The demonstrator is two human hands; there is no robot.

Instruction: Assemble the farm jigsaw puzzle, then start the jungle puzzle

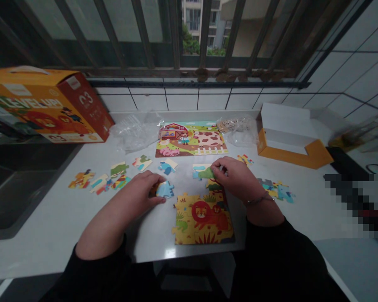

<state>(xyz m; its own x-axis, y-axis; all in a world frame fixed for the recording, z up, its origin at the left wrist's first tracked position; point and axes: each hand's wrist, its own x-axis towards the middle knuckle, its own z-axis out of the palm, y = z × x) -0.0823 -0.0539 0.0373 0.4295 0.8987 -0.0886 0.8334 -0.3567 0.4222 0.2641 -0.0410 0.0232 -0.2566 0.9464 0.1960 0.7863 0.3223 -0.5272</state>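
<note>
A partly joined jigsaw puzzle (pixel 204 218) with a red-maned lion and cub lies flat near the counter's front edge. Above its upper right, my right hand (pixel 229 172) has its fingers closed on the right end of a blue and green puzzle piece (pixel 203 171). My left hand (pixel 148 188) curls round a light-blue puzzle piece (pixel 165 189), thumb and fingers at its left side, left of the joined puzzle. Just beyond, another blue puzzle piece (pixel 167 166) lies loose. Under my right hand a tree-patterned piece (pixel 213 184) shows in part.
Several loose pieces (pixel 118 170) lie left; more pieces (pixel 279 190) lie right. A farm picture (pixel 189 140) rests at the back between clear plastic bags (pixel 137 130). An orange box (pixel 44 109) stands back left by the sink (pixel 19 209); an open box (pixel 292 151) stands back right.
</note>
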